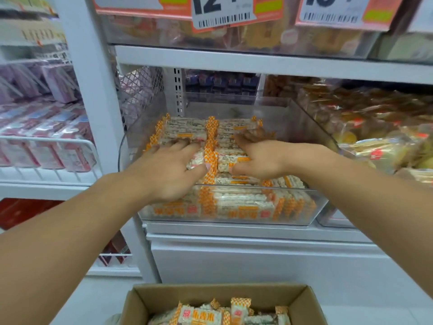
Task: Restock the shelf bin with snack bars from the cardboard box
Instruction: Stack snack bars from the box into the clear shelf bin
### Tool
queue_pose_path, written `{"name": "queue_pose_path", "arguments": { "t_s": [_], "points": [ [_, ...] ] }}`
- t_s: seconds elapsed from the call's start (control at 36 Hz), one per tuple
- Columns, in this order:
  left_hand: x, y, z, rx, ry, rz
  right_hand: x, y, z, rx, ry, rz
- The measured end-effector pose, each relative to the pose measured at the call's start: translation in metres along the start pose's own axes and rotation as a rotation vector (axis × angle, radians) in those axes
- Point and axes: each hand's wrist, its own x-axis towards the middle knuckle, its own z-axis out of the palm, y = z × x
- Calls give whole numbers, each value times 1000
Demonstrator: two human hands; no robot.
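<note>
A clear plastic shelf bin [311,207] sits on the white middle shelf, filled with white snack bars [239,205] in orange-checked wrappers, laid in two rows. My left hand [168,170] lies flat on the left row, fingers spread and pointing into the bin. My right hand [260,156] rests on the right row the same way, fingers straight. Neither hand grips a bar. Below, at the bottom edge, an open cardboard box [311,299] holds several more of the same bars [201,316].
A neighbouring clear bin of yellow-brown packaged snacks [375,137] stands right of the bar bin. A white upright post [93,90] and a wire shelf of pink packs [46,146] are on the left. Price tags [220,10] hang from the shelf above.
</note>
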Motion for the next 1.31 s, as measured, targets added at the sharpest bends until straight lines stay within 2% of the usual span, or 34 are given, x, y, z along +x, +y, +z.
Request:
{"name": "queue_pose_path", "arguments": {
  "t_s": [0.08,0.33,0.5,0.69,0.89,0.97,1.11,1.17,1.22,1.25,1.31],
  "points": [
    [0,0,0,-5,4,-2,-2,-6,-3,-36,-17,-4],
    [1,0,-1,-11,-30,-23,-9,-8,4,-2,98,-57],
    [5,-2,0,-10,-61,-18,-11,-9,4,-85,135,-50],
    [5,-8,3,-50,55,25,-14,-13,-9,-100,72,-25],
    [2,-8,4,-42,200,110,-13,-17,-13,-33,173,-109],
    [-3,-5,-1,-36,345,168,-24,-21,-17,-10,328,-180],
    [-23,9,-13,-71,746,397,-73,-32,-13,7,932,-395],
    [-37,16,-22,-68,771,495,-99,-34,1,156,1044,-485],
    [-50,25,-18,-78,675,558,-124,-35,28,349,944,-555],
    [-58,31,-8,-66,585,558,-135,-37,49,393,824,-561],
    [-75,42,24,-4,280,507,-153,-42,99,387,448,-517]
  ]
}}
